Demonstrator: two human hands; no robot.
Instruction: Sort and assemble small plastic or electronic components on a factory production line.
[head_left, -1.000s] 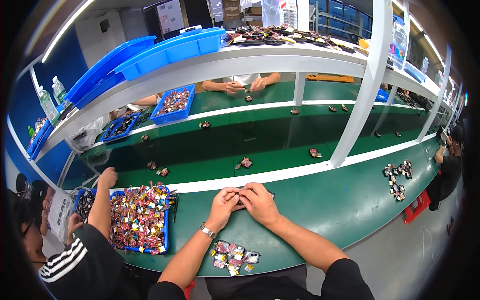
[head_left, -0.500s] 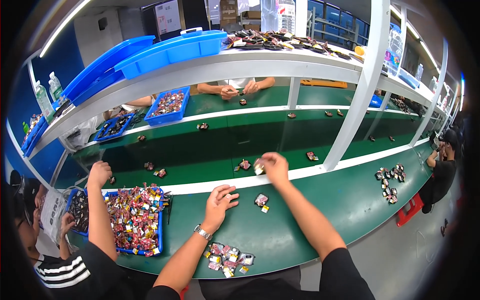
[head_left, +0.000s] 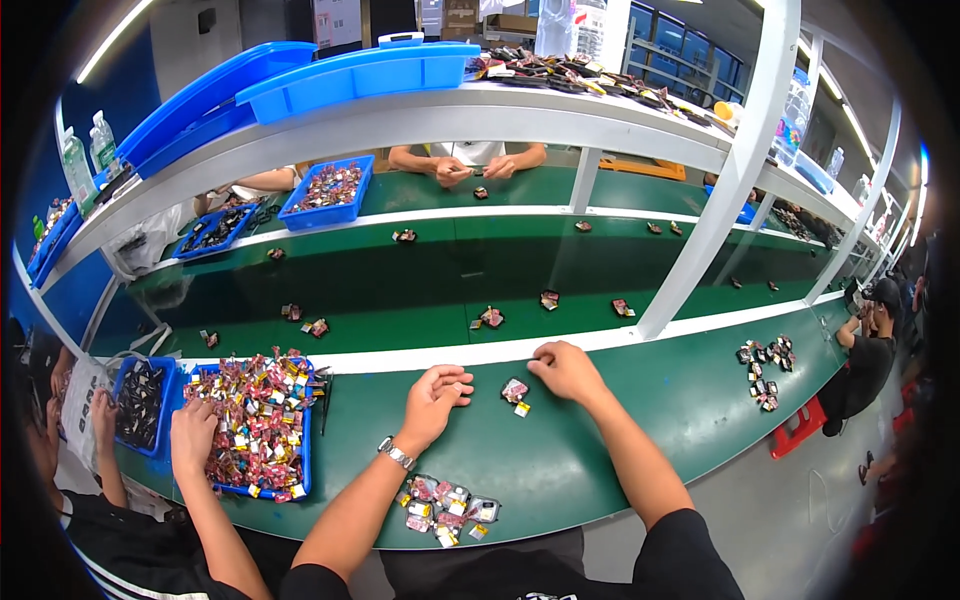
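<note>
My left hand (head_left: 438, 396), a watch on its wrist, rests just above the green bench with its fingers loosely bent and nothing visible in them. Across from it, my right hand (head_left: 568, 372) is empty, its fingers loosely bent and pointing left. Between the two lies a small electronic assembly (head_left: 514, 391), a dark casing with a reddish circuit board and a yellow-and-white piece beside it. Below my left wrist is a cluster of similar assemblies (head_left: 447, 508) near the bench's front edge. Another assembly (head_left: 549, 299) sits on the dark green belt beyond the white rail.
A blue tray (head_left: 307, 440) heaped with red boards and yellow-white pieces stands at left, a co-worker's hand (head_left: 194, 435) at its side. Farther left is a blue bin (head_left: 168, 405) of black parts. More assemblies (head_left: 765, 370) lie at right. A white post (head_left: 715, 185) rises from the rail.
My right hand has let go of an assembly, which now lies on the belt, and has drawn back over the bench. The co-worker's hand has come back to the tray's side.
</note>
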